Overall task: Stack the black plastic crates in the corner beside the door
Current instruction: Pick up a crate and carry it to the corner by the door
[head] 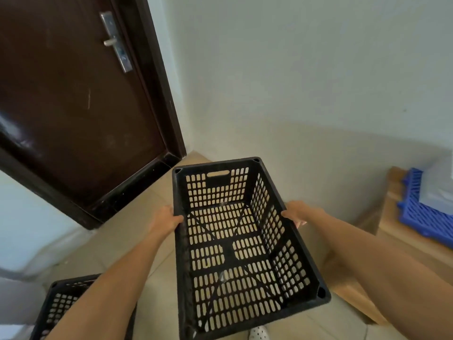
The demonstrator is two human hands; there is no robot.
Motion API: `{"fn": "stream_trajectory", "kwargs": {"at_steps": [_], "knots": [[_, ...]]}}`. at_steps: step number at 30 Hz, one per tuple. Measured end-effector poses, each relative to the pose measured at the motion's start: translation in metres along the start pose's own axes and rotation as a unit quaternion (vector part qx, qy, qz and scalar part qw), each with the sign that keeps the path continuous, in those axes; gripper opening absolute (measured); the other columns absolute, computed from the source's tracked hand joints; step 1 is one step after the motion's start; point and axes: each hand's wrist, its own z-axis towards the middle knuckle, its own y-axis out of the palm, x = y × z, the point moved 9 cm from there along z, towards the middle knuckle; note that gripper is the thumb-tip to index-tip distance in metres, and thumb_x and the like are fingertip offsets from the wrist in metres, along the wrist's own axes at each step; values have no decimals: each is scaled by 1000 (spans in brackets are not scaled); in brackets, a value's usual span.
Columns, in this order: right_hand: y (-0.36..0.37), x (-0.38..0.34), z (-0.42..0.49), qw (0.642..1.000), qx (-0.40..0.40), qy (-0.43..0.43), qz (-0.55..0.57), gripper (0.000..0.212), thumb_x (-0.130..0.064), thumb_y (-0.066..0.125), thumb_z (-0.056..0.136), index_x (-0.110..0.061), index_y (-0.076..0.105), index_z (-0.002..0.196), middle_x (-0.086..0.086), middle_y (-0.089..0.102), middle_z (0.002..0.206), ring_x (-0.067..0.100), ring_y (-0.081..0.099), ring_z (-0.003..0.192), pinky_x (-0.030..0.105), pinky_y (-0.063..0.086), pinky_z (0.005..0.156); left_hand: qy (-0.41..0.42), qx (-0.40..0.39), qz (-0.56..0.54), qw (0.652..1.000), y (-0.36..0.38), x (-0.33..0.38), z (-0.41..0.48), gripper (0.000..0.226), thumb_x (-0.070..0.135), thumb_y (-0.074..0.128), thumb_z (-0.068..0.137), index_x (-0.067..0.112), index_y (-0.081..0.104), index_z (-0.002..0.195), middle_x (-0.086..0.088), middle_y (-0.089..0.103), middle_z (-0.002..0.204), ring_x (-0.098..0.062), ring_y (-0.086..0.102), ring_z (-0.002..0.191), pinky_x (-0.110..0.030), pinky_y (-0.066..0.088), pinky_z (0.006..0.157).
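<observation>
I hold an empty black slotted plastic crate (235, 246) level above the floor, its far end pointing at the corner between the door and the wall. My left hand (165, 220) grips its left long rim and my right hand (297, 213) grips its right long rim. A second black crate (61, 305) stands on the floor at the bottom left, partly hidden by my left forearm.
A dark brown door (73, 94) with a metal handle (115, 42) fills the upper left. A pale wall (294, 82) runs behind the corner. At the right, cardboard boxes (392, 241) carry a blue plastic crate (421, 217). The floor is beige tile (137, 217).
</observation>
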Motion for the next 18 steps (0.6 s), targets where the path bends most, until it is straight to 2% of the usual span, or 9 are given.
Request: {"fn": "stream_trajectory", "kwargs": {"at_steps": [2, 5, 7, 8, 11, 13, 15, 18], "knots": [[-28, -10, 29, 1000, 7, -4, -25, 33, -27, 47, 98, -5, 56, 121, 13, 64, 113, 27, 65, 101, 37, 55, 90, 6, 5, 8, 1000, -5, 25, 29, 15, 26, 69, 85, 19, 56, 89, -3, 66, 86, -15, 64, 82, -24, 42, 58], [-59, -29, 67, 999, 2, -6, -48, 31, -27, 48, 98, -3, 57, 115, 7, 65, 92, 20, 66, 80, 31, 57, 75, 1, 3, 15, 1000, -9, 47, 70, 18, 26, 70, 85, 17, 57, 95, -5, 67, 90, -18, 66, 87, -34, 54, 73], [-77, -45, 97, 998, 9, -10, -55, 30, -28, 46, 99, -3, 58, 112, 3, 61, 78, 15, 63, 67, 26, 52, 59, -3, 3, 11, 1000, -11, 56, 97, 18, 24, 70, 85, 17, 56, 96, -6, 67, 92, -19, 66, 89, -41, 57, 83], [-85, -53, 110, 998, 11, -11, -57, 29, -28, 46, 99, -4, 58, 110, 2, 59, 75, 13, 60, 64, 25, 49, 57, -3, 3, 7, 1000, -12, 61, 111, 19, 22, 69, 85, 17, 56, 97, -7, 67, 94, -20, 66, 91, -42, 56, 85], [-103, -76, 153, 997, 13, -14, -77, 27, -30, 46, 98, -6, 58, 104, 1, 57, 73, 12, 57, 62, 25, 47, 60, -9, -13, 2, 1000, -14, 73, 157, 22, 20, 70, 86, 13, 54, 100, -11, 67, 98, -23, 66, 94, -42, 56, 85], [-115, -93, 185, 996, 18, -10, -83, 29, -30, 46, 98, -5, 59, 104, 1, 56, 72, 12, 56, 62, 22, 43, 54, -5, -19, 1, 1000, -16, 82, 194, 23, 22, 71, 85, 12, 55, 98, -12, 68, 99, -25, 67, 94, -44, 56, 87], [-127, -107, 221, 996, 19, 1, -84, 30, -31, 46, 98, -4, 58, 107, 1, 55, 73, 12, 56, 62, 22, 40, 48, -2, -20, 21, 1000, -20, 92, 232, 32, 29, 70, 86, 9, 55, 106, -12, 66, 102, -26, 66, 97, -46, 55, 89], [-139, -128, 268, 996, 11, 10, -87, 31, -31, 46, 98, -4, 58, 108, 1, 55, 74, 13, 56, 64, 22, 41, 49, -1, -26, 48, 998, -24, 100, 284, 36, 36, 68, 86, 10, 55, 109, -9, 66, 102, -25, 65, 96, -46, 55, 88]]}}
